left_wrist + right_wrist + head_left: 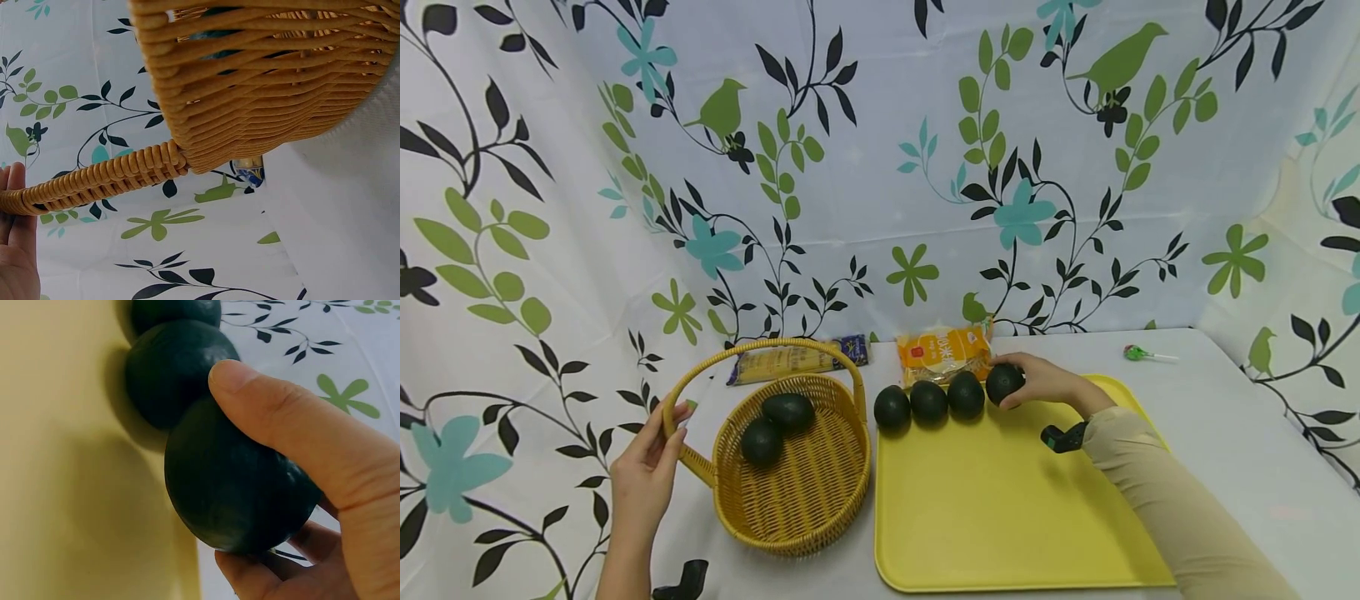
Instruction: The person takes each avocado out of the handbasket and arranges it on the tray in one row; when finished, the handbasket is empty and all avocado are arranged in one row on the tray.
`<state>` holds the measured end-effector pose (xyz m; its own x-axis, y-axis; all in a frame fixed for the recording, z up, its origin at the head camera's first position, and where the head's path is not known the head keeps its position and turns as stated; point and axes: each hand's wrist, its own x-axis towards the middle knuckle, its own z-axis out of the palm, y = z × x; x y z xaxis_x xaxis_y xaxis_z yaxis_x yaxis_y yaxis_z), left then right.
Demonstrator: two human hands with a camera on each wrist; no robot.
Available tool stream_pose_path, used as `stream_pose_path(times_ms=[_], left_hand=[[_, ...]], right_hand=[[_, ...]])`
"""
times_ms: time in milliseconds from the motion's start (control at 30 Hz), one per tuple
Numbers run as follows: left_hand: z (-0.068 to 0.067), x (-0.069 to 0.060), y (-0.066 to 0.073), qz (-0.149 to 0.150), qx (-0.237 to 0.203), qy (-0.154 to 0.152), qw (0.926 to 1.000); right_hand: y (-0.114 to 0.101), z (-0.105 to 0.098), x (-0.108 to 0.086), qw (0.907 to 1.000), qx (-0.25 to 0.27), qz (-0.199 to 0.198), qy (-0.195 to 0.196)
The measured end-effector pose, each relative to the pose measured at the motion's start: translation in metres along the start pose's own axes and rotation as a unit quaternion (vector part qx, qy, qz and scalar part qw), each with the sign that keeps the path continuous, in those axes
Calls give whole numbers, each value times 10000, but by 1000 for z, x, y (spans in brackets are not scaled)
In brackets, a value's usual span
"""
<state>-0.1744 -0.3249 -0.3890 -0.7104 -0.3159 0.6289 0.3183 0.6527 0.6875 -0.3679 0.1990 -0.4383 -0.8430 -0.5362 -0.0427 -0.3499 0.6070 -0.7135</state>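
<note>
Wicker basket (823,492): at 9 o'clock from the yellow tray (1000,517), its handle (767,342) arching from 9 to 1 o'clock; two dark green fruits (788,412) lie inside, towards 11 o'clock.
Left hand (646,471): at the basket's 9 o'clock, gripping the handle between thumb and fingers.
Right hand (1041,381): near the tray's 12 o'clock, thumb and fingers grasping the end fruit (1004,383); whether that fruit bears on the tray, I cannot tell.
Fruit row (928,404): three, side by side at the tray's 10 to 11 o'clock, just beside the held one.
Orange packet (945,350): beyond them, at 11 o'clock.
Lollipop (1138,353): off the tray, towards 1 o'clock.
</note>
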Motion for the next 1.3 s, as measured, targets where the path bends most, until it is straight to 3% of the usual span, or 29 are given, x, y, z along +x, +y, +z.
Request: stream_pose_path(times_ms=[467,900,1300], left_hand=[[1,1,-3,-56,125,-39,9999],[0,0,-2,58,40,-14,10000],[1,-1,0,-12,118,19,9999]], right_hand=[[12,9,11,9993,-45,261,-261],[24,21,11,9991,-145,-352,-193],[25,22,10,9990,-207,-371,-147]])
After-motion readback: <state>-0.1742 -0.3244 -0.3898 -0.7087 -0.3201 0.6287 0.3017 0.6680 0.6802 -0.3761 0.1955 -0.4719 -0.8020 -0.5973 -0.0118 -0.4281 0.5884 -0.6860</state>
